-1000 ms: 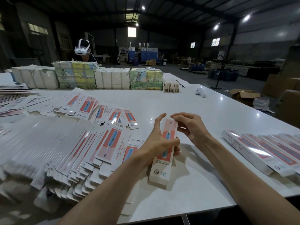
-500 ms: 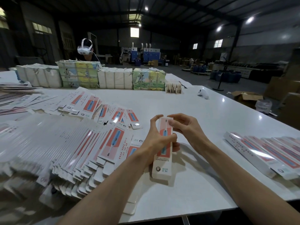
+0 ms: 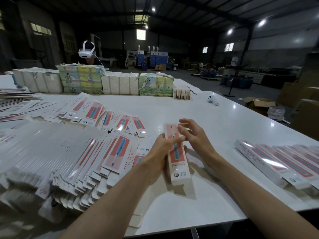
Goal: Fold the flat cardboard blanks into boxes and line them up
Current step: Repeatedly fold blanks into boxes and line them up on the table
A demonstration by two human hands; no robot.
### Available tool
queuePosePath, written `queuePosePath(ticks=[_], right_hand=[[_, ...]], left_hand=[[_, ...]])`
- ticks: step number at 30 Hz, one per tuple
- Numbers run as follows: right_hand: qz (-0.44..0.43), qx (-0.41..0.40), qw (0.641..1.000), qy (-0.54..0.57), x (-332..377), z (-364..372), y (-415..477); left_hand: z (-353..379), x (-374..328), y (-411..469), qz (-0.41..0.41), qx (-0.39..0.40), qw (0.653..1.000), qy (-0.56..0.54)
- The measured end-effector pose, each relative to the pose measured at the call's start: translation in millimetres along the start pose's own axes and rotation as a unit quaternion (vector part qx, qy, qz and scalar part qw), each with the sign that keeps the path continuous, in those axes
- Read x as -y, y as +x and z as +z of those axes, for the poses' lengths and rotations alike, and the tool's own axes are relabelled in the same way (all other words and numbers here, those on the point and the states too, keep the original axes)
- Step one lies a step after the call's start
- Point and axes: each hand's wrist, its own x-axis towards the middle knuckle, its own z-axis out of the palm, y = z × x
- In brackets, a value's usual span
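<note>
A long white box (image 3: 178, 167) with a red panel and a blue toothbrush picture stands tilted over the white table (image 3: 215, 128), its near end down. My left hand (image 3: 160, 152) grips its left side at mid-length. My right hand (image 3: 195, 135) is at the box's far end, fingers spread and touching the top. A big fanned heap of flat blanks (image 3: 60, 161) lies to the left. A row of folded boxes (image 3: 283, 163) lies side by side at the right edge.
Bundled stacks of printed cartons (image 3: 119, 84) line the table's far side, with a small stack of cards (image 3: 181, 94) and a white controller (image 3: 213, 100) near them. A person wearing a white headset (image 3: 86, 52) sits behind. An open cardboard box (image 3: 257, 104) is on the floor at right.
The box has turned more upright and squared up in my left hand. My right hand's fingers have opened out at its far end.
</note>
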Motion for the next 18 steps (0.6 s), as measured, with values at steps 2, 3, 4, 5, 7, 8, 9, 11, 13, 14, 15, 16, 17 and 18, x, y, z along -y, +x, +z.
queuePosePath(ticks=[2,3,4,5,7,8,9,11,13,14,15,16,17,18], right_hand=[[-0.044,-0.013,0.996,-0.076,-2,2,0],[-0.062,-0.013,0.992,-0.108,-3,4,-1],[-0.076,-0.009,0.989,-0.129,-3,6,-2],[-0.083,-0.003,0.987,-0.139,-1,9,-4],[-0.098,0.012,0.980,-0.171,5,14,-8],[-0.113,0.016,0.973,-0.200,9,16,-9],[-0.130,0.018,0.964,-0.230,13,17,-9],[-0.147,0.022,0.948,-0.282,21,17,-13],[-0.132,0.044,0.924,-0.355,26,14,-19],[-0.115,0.057,0.912,-0.391,27,12,-23],[-0.098,0.065,0.903,-0.414,27,10,-27],[-0.085,0.067,0.901,-0.420,28,8,-31],[-0.077,0.060,0.906,-0.412,29,5,-35],[-0.075,0.046,0.913,-0.400,30,1,-39]], left_hand=[[-1,-3,-1,-0.015,-0.016,0.997,-0.068],[-1,-3,-1,-0.007,-0.031,0.994,-0.100],[-1,-4,-1,0.009,-0.047,0.990,-0.134],[-2,-6,0,0.026,-0.062,0.983,-0.171],[-2,-10,0,0.031,-0.073,0.969,-0.233],[-2,-12,-2,0.017,-0.068,0.965,-0.251],[-2,-14,-4,0.001,-0.060,0.963,-0.261],[1,-18,-9,-0.011,-0.044,0.961,-0.272],[4,-20,-11,-0.005,-0.046,0.958,-0.282],[5,-21,-11,-0.002,-0.046,0.960,-0.276],[6,-21,-11,-0.007,-0.037,0.964,-0.264],[8,-20,-10,-0.016,-0.019,0.969,-0.246],[11,-20,-11,-0.026,0.003,0.973,-0.228],[15,-21,-13,-0.031,0.018,0.979,-0.203]])
